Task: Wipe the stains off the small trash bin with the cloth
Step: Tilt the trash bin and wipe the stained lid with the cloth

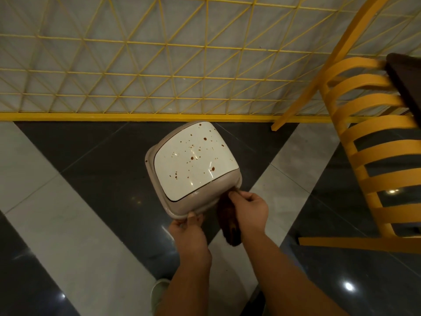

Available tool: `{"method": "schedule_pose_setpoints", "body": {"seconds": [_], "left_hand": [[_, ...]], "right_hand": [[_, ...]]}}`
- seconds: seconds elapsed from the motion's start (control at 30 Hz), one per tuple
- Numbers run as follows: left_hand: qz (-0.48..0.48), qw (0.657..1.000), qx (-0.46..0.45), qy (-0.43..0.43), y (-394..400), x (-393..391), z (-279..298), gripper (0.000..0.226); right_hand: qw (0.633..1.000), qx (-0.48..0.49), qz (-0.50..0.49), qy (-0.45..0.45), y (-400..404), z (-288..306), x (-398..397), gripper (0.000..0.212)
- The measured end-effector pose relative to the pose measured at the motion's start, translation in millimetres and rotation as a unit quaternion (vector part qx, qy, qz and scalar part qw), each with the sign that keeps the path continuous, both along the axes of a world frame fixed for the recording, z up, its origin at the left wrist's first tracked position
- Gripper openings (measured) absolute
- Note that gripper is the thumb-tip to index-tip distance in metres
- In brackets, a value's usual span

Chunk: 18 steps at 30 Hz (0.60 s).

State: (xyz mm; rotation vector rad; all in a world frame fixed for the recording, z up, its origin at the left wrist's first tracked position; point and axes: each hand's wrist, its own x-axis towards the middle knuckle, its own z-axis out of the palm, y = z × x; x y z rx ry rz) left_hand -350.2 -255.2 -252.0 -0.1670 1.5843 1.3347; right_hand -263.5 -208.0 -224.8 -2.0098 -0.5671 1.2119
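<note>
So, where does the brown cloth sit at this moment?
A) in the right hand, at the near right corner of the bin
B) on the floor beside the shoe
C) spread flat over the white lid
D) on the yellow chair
A: the right hand pinches the brown cloth against the near right corner of the bin, while the spotted lid is uncovered and the left hand holds the near rim.

left hand (185, 229) holds stained bin (193, 165) rim | right hand (249, 209) grips brown cloth (229, 221) beside bin

A café or eatery — polished tile floor (95, 179), yellow slatted chair (373, 142), dark table (407, 80), lattice partition (136, 60).
</note>
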Motion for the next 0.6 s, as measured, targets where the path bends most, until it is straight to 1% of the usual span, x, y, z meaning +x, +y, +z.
{"method": "schedule_pose_setpoints", "body": {"seconds": [0.07, 0.13, 0.2, 0.27, 0.37, 0.47, 0.53, 0.6], "left_hand": [[0.019, 1.000, 0.000, -0.018, 0.5, -1.7, 1.4, 0.029], [0.069, 0.997, -0.012, -0.036, 2.5, -8.9, 7.7, 0.026], [0.125, 0.991, -0.032, -0.030, 4.5, -20.3, 8.4, 0.028], [0.144, 0.989, -0.034, -0.024, 4.5, -26.5, 9.5, 0.033], [0.121, 0.991, -0.011, -0.054, 2.4, -13.8, 8.9, 0.036], [0.084, 0.993, 0.014, -0.078, 3.5, 5.1, 7.6, 0.033], [0.080, 0.994, 0.025, -0.071, 5.8, 9.0, 4.8, 0.035], [0.078, 0.996, 0.025, -0.046, 6.0, 8.7, 0.7, 0.035]], "right_hand": [[1.000, -0.002, -0.006, -0.002, 9.2, 5.4, 12.1, 0.007], [1.000, -0.003, 0.007, -0.017, 12.2, 7.3, 20.3, 0.007], [1.000, -0.009, 0.010, -0.025, 7.2, 3.2, 26.6, 0.008], [1.000, -0.010, 0.015, -0.020, -4.4, -3.0, 28.1, 0.006], [1.000, -0.005, 0.018, -0.002, -20.0, -6.2, 20.8, 0.005], [0.999, 0.026, 0.019, 0.008, -25.1, -1.8, 13.5, 0.000], [0.998, 0.051, 0.024, 0.006, -24.4, 2.4, 12.2, 0.004], [0.998, 0.062, 0.023, 0.007, -23.6, 4.2, 10.6, 0.005]]}}
